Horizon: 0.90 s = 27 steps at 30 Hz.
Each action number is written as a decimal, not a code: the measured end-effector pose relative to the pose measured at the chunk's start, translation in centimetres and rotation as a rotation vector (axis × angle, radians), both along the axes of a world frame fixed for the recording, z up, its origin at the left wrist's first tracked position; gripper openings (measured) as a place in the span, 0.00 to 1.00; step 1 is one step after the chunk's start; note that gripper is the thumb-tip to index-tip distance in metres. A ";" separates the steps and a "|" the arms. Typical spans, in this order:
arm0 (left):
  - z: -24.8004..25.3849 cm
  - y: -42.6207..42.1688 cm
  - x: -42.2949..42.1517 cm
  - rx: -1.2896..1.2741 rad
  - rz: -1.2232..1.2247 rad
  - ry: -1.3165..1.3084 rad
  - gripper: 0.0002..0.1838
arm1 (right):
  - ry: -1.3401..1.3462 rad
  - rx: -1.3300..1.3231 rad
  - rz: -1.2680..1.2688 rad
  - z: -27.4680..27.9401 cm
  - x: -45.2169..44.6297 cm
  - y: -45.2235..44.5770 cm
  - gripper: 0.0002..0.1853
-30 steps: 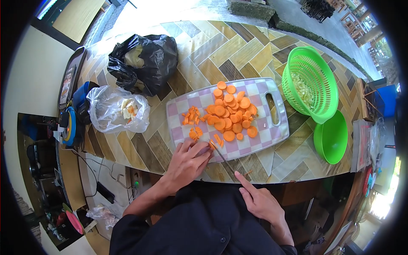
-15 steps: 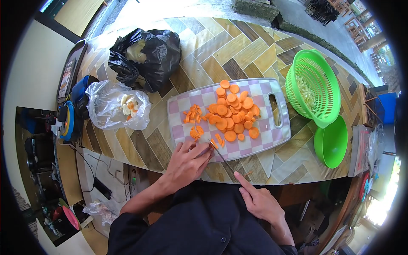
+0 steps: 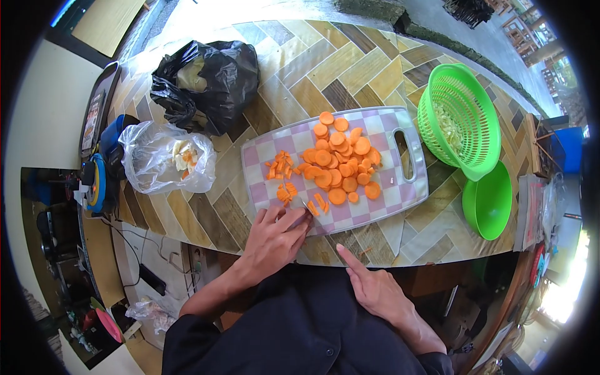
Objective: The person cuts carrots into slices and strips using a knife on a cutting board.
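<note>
My left hand (image 3: 273, 236) rests on the near left edge of the checkered cutting board (image 3: 387, 209), fingers curled and pressed together; what lies beneath them is hidden. Carrot strips (image 3: 319, 204) lie just beyond its fingertips, with small piles of cut carrot (image 3: 282, 166) farther left. Round carrot slices (image 3: 337, 161) are heaped mid-board. My right hand (image 3: 379, 292) is off the board's near edge, index finger stretched forward and the others curled around the knife's handle, which is hidden. Of the knife (image 3: 305, 204), only a bit of blade shows by the left fingertips.
A green colander (image 3: 478, 164) holding pale shreds stands right of the board, overlapping a green bowl (image 3: 490, 212). At the left are a clear plastic bag (image 3: 140, 165) with pale and orange scraps and a black plastic bag (image 3: 234, 81). The table's near edge (image 3: 431, 265) runs below the board.
My right hand has shifted slightly left and up in view, and the knife blade, plain before, now hardly shows. My left hand keeps its place; the whole view has shifted slightly.
</note>
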<state>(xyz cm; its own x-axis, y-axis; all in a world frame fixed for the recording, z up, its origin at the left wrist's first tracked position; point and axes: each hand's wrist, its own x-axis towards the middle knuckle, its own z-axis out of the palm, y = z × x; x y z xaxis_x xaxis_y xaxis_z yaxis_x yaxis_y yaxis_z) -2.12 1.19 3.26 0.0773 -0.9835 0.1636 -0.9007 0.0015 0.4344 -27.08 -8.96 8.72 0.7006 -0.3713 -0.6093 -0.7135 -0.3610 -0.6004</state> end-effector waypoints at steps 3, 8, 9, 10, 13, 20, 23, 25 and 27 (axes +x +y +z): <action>0.3 0.0 -0.1 0.015 0.023 -0.004 0.14 | -0.017 0.023 -0.004 0.0 0.1 0.0 0.35; 0.5 -0.3 0.0 -0.024 0.051 0.040 0.14 | -0.042 0.151 -0.061 1.5 -0.5 -0.7 0.34; 0.3 -0.4 0.1 -0.046 0.055 0.051 0.13 | -0.090 0.140 -0.088 1.5 -0.9 -0.7 0.34; 0.2 -0.5 0.1 -0.067 0.058 0.061 0.13 | -0.140 0.129 -0.118 1.5 -1.4 -0.6 0.34; 0.4 -1.0 0.0 -0.073 0.108 0.106 0.13 | -0.272 0.017 -0.216 0.2 -2.6 -1.2 0.33; 0.3 -3.6 0.2 -0.107 0.070 0.052 0.15 | -0.250 0.094 -0.515 -2.0 -1.9 -2.3 0.32; 0.1 -4.5 0.0 -0.086 0.047 0.019 0.16 | -0.354 0.089 -0.510 -4.0 -1.4 -1.9 0.32; -0.1 -4.8 -0.4 -0.065 0.056 0.018 0.15 | -0.465 0.012 -0.464 -5.6 -1.3 -1.6 0.32; -0.1 -5.1 -0.6 -0.068 0.052 0.017 0.14 | -0.510 -0.011 -0.435 -5.8 -1.0 -1.6 0.31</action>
<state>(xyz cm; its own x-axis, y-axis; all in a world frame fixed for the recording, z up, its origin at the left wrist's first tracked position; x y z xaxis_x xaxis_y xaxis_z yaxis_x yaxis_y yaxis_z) -2.73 -3.88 3.20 0.1315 -0.9647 0.2284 -0.8929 -0.0152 0.4499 -28.11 -10.51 2.93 0.6850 -0.6891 -0.2364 -0.4233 -0.1123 -0.8990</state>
